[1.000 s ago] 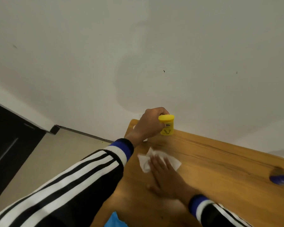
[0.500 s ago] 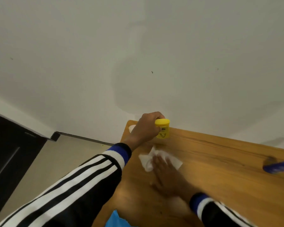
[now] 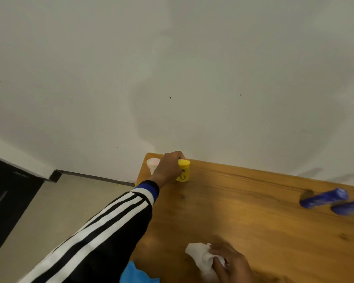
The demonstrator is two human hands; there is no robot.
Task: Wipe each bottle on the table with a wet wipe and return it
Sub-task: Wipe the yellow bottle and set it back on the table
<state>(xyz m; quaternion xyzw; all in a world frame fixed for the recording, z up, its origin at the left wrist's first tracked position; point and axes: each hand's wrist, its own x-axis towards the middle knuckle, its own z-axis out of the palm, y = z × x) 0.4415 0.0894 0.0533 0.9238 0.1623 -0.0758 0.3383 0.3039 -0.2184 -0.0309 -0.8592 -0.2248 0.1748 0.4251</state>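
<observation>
A small yellow bottle (image 3: 184,170) stands upright near the far left corner of the wooden table (image 3: 243,211). My left hand (image 3: 169,166) is wrapped around its left side, fingers over the cap. At the near edge, my right hand (image 3: 231,264) grips a crumpled white wet wipe (image 3: 200,256), which rests on the table. Two blue bottles (image 3: 323,198) lie on their sides at the right edge, blurred. A pale translucent cup or bottle (image 3: 152,164) stands just left of my left hand, partly hidden by it.
The table's far edge meets a white wall. Left of the table the floor drops away, with a dark door (image 3: 6,201) at far left. A blue plastic item (image 3: 137,274) shows at the bottom edge near my left sleeve.
My right hand has pulled the wipe back toward me, away from the yellow bottle, and bunched it up. My left hand still holds the yellow bottle on the table. The view shifted, showing both blue bottles.
</observation>
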